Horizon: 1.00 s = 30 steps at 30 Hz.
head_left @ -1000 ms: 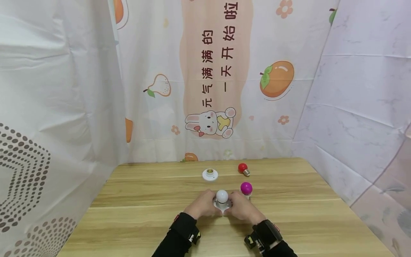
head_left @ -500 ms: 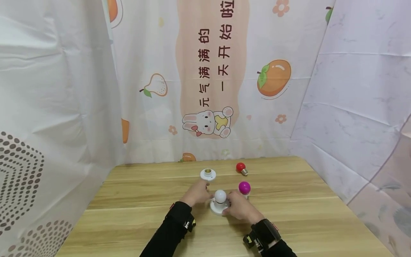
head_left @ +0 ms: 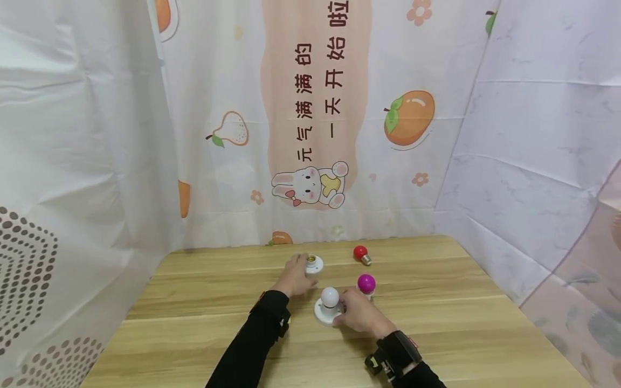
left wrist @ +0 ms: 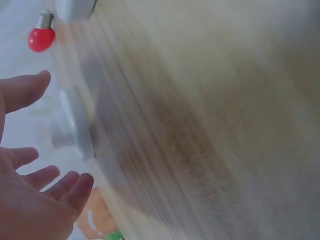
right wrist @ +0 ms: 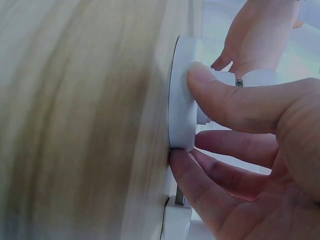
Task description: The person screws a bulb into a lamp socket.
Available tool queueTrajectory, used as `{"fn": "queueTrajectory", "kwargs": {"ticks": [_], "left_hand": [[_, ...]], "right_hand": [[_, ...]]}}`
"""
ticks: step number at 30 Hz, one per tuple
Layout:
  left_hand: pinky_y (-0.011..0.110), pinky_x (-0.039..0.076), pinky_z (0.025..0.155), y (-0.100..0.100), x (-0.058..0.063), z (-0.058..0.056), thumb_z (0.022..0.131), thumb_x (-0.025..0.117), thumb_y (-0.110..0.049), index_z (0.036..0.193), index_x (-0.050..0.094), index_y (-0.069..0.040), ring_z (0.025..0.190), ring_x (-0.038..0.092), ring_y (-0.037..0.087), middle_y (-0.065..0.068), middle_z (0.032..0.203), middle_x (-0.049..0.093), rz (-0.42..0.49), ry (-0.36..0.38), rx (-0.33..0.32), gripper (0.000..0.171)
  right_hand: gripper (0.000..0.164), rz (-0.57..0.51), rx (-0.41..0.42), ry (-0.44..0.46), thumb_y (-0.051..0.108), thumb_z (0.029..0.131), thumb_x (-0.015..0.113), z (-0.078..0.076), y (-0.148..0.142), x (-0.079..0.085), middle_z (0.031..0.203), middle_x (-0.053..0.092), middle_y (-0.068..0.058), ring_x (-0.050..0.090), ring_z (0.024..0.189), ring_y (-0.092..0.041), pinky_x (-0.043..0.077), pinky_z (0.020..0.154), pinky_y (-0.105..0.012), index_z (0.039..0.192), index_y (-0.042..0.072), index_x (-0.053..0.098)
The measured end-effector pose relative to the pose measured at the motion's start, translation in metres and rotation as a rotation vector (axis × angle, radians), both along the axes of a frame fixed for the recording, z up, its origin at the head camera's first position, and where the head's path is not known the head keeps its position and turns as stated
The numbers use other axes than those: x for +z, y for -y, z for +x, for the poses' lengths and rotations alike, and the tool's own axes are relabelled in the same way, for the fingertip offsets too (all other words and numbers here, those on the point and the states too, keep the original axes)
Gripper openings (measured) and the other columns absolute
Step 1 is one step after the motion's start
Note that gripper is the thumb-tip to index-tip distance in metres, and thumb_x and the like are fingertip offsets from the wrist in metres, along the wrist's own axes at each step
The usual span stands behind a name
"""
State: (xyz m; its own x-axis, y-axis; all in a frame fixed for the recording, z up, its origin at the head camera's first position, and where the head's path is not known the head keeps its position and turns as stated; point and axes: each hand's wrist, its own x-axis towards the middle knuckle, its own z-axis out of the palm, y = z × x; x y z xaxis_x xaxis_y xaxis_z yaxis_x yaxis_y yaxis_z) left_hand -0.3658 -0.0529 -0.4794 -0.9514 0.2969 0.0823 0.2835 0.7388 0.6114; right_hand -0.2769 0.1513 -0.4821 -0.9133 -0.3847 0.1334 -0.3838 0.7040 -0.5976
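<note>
A round white lamp holder (head_left: 322, 316) with a white bulb (head_left: 330, 297) upright in it stands on the table. My right hand (head_left: 360, 311) holds its base from the right; in the right wrist view the thumb lies on the base (right wrist: 183, 100) and the fingertips are at its rim. Farther back is a second white lamp holder (head_left: 316, 265) with no bulb, its brass-coloured socket facing up. My left hand (head_left: 293, 277) is at its left side. In the left wrist view that hand (left wrist: 35, 200) has thumb and fingers spread around the holder (left wrist: 75, 125), with a gap showing.
A magenta bulb (head_left: 366, 283) stands in another white holder just behind the right hand, partly hidden by it. A red bulb (head_left: 360, 252) with a metal screw base lies loose at the back right. Printed curtains (head_left: 223, 178) close off the table's back and sides.
My left hand has let go of the holder with the white bulb and moved back and left to the bulbless holder. The right hand has stayed at the white bulb's holder.
</note>
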Motion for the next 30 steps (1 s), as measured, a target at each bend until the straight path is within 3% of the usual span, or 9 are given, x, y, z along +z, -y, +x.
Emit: {"fn": "queueTrajectory", "kwargs": {"ticks": [5, 10, 17, 20, 25, 30], "left_hand": [[0.058, 0.025, 0.118, 0.000, -0.007, -0.011, 0.095, 0.072, -0.028, 0.160, 0.023, -0.001, 0.150, 0.020, 0.045, 0.026, 0.164, 0.020, -0.054, 0.011, -0.038, 0.086], [0.052, 0.021, 0.121, -0.003, -0.015, -0.019, 0.098, 0.066, -0.037, 0.162, 0.016, -0.003, 0.152, 0.018, 0.038, 0.023, 0.165, 0.018, -0.086, 0.057, -0.082, 0.088], [0.053, 0.027, 0.118, -0.005, -0.016, -0.019, 0.095, 0.071, -0.035, 0.161, 0.017, 0.001, 0.148, 0.027, 0.043, 0.025, 0.160, 0.030, -0.066, 0.063, -0.033, 0.091], [0.053, 0.029, 0.118, -0.005, -0.016, -0.019, 0.095, 0.070, -0.038, 0.161, 0.021, -0.002, 0.147, 0.028, 0.043, 0.024, 0.160, 0.031, -0.123, 0.053, -0.005, 0.090], [0.053, 0.036, 0.112, -0.006, -0.010, -0.017, 0.094, 0.073, -0.036, 0.156, 0.034, 0.000, 0.139, 0.039, 0.044, 0.023, 0.154, 0.039, -0.226, 0.018, -0.019, 0.082], [0.050, 0.044, 0.104, -0.003, -0.010, -0.015, 0.091, 0.078, -0.035, 0.148, 0.043, -0.003, 0.128, 0.049, 0.040, 0.019, 0.143, 0.048, -0.254, -0.027, -0.018, 0.074]], "right_hand": [[0.034, 0.009, 0.007, -0.016, 0.010, 0.068, 0.092, 0.000, 0.000, 0.000, 0.097, 0.067, -0.007, 0.058, 0.093, -0.023, 0.049, 0.084, -0.049, 0.097, 0.000, 0.076], [0.034, 0.005, -0.002, -0.018, 0.010, 0.068, 0.092, 0.000, 0.001, 0.000, 0.098, 0.066, -0.007, 0.059, 0.094, -0.025, 0.050, 0.086, -0.050, 0.096, -0.001, 0.076], [0.033, -0.004, -0.004, -0.008, 0.010, 0.069, 0.092, 0.000, 0.001, -0.001, 0.099, 0.067, -0.008, 0.059, 0.094, -0.024, 0.050, 0.086, -0.049, 0.095, 0.000, 0.076], [0.033, 0.000, -0.007, -0.008, 0.010, 0.069, 0.092, -0.001, 0.001, -0.002, 0.099, 0.067, -0.006, 0.060, 0.093, -0.022, 0.051, 0.085, -0.048, 0.096, 0.001, 0.076], [0.033, -0.001, -0.003, -0.008, 0.009, 0.068, 0.092, 0.000, 0.000, -0.002, 0.099, 0.067, -0.008, 0.060, 0.093, -0.024, 0.050, 0.086, -0.050, 0.095, 0.000, 0.076], [0.033, -0.013, -0.002, 0.006, 0.008, 0.069, 0.092, 0.001, 0.001, 0.001, 0.100, 0.066, -0.010, 0.060, 0.095, -0.025, 0.050, 0.087, -0.052, 0.096, -0.001, 0.076]]}}
